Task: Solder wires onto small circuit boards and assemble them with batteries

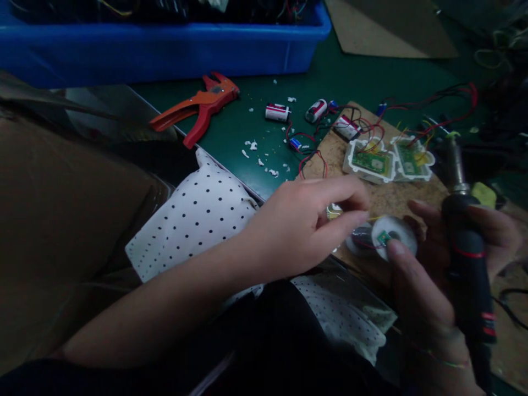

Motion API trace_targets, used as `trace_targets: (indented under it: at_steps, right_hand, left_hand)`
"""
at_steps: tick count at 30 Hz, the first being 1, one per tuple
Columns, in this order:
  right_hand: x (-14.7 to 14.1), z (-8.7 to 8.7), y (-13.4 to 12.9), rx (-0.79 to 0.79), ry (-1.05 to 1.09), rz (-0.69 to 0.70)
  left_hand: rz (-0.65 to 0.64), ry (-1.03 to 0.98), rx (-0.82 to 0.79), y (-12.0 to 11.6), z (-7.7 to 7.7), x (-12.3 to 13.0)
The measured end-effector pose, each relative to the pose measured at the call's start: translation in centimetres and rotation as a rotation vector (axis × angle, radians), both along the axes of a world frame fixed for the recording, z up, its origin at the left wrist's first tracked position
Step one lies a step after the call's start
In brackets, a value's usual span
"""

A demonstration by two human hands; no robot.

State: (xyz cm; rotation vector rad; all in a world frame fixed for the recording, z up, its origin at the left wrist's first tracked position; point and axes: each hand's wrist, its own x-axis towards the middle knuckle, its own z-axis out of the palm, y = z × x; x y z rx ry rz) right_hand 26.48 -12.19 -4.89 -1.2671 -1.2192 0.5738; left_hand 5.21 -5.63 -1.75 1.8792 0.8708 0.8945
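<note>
My left hand [305, 223] reaches across to the right, its thumb and forefinger pinched on a thin yellow wire [373, 219] leading to a small white round part [394, 235] with a green circuit board in it. My right hand [437, 275] holds that round part with thumb and fingers and also grips a black soldering iron [468, 258], its metal tip [455, 159] pointing away from me. Both hands hover over a brown cork board [383, 198].
Two white housings with green boards [371, 161] [412, 158] lie on the cork board among red and black wires. Small batteries [277, 112] [315, 110] and an orange wire stripper [198, 107] lie on the green mat. A blue bin [165, 47] stands behind. Polka-dot cloth [198, 220] covers my lap.
</note>
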Motion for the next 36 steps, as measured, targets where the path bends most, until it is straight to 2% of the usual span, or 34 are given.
trace_targets:
  at_steps: [3,9,14,24,36]
  right_hand:
    - [-0.2,0.1,0.0,0.049,-0.004,0.082]
    - [-0.3,0.3,-0.1,0.079,-0.013,0.12]
    - [-0.4,0.3,-0.6,0.014,0.026,0.105]
    - [-0.1,-0.1,-0.6,0.028,-0.007,0.105]
    - [0.0,-0.5,-0.7,0.001,-0.07,0.052]
  left_hand:
    - [-0.037,0.038,0.024,-0.5,-0.1,0.4]
    - [-0.125,0.12,0.092,-0.9,-0.3,1.4]
    - [-0.062,0.125,0.07,-1.3,-0.5,1.9]
    - [-0.011,0.128,0.077,-1.6,-0.5,2.8]
    - [-0.061,0.07,0.09,-2.0,-0.6,3.1]
